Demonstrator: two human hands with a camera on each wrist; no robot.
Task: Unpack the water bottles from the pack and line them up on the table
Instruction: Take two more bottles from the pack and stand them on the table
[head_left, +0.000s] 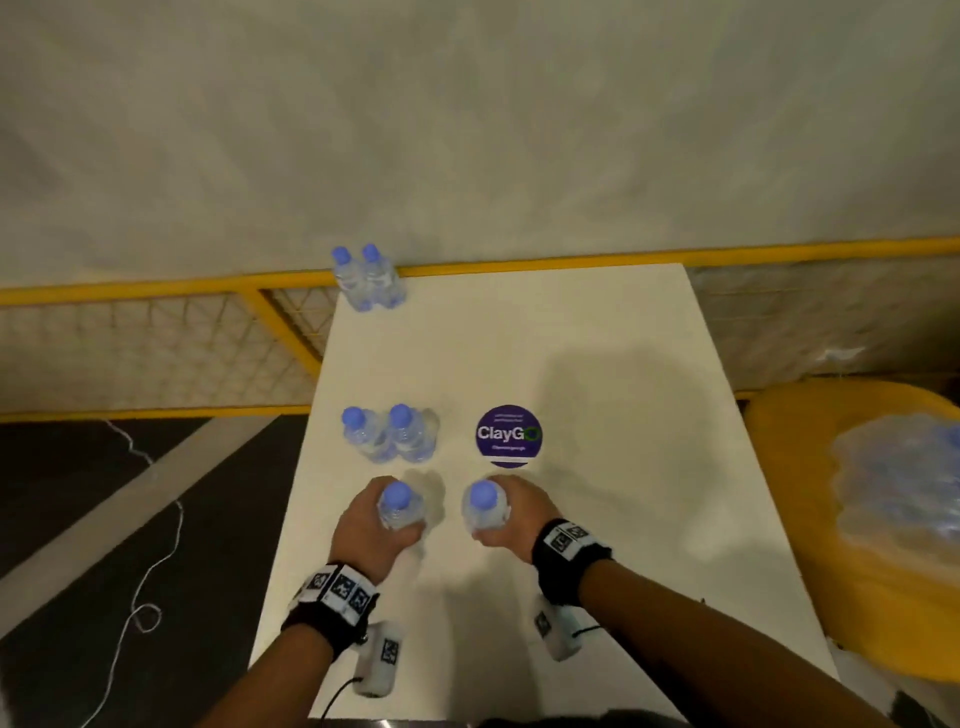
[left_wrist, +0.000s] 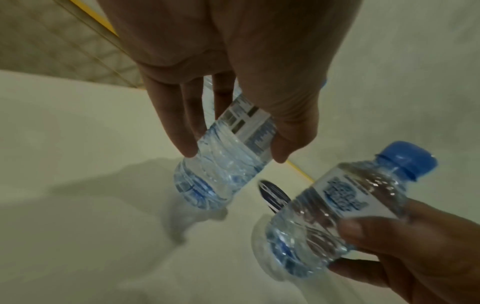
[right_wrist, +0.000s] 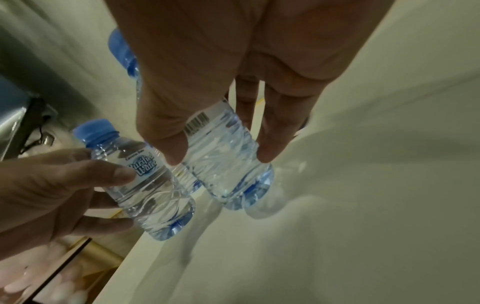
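Small clear water bottles with blue caps. My left hand (head_left: 385, 522) grips one bottle (head_left: 399, 506) upright at the table's near left; its fingers and thumb wrap the label (left_wrist: 244, 123). My right hand (head_left: 506, 517) grips a second bottle (head_left: 485, 506) beside it, also seen in the right wrist view (right_wrist: 226, 164). Both are low over the white table (head_left: 597, 364); I cannot tell whether they touch it. One pair of bottles (head_left: 389, 434) stands just beyond my left hand. Another pair (head_left: 370, 278) stands at the far left corner. The plastic-wrapped pack (head_left: 898, 488) lies off the table to the right.
The pack rests on a yellow seat (head_left: 795, 467) beside the table's right edge. A round purple ClayGo sticker (head_left: 509, 434) is stuck on the table ahead of my right hand. A yellow mesh railing (head_left: 156, 332) runs behind and left of the table.
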